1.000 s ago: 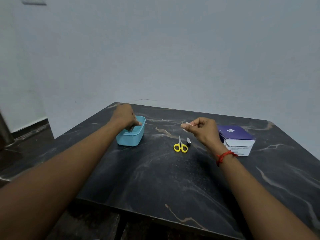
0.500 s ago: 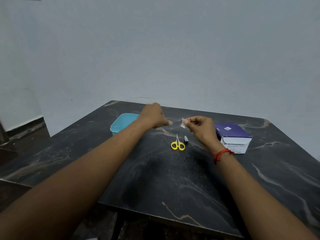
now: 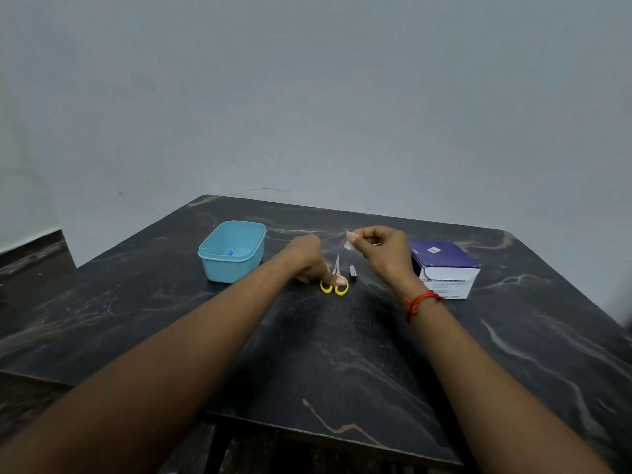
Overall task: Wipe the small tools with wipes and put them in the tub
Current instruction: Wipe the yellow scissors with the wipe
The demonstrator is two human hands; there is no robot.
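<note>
Covering scissors (image 3: 333, 289) — left hand (image 3: 304, 256), grip unclear; right hand (image 3: 383, 254) pinching wipe (image 3: 350, 239).

Wall (image 3: 307, 97) plain, pale blue-grey; light dim, even. Thin wire (image 3: 263, 189) on wall just above table's far edge. Table (image 3: 342, 364): dark marble-look top w/ tan & white veins. Dark skirting (image 3: 32, 242) at L, dark veined floor (image 3: 30, 268) below it.
</note>
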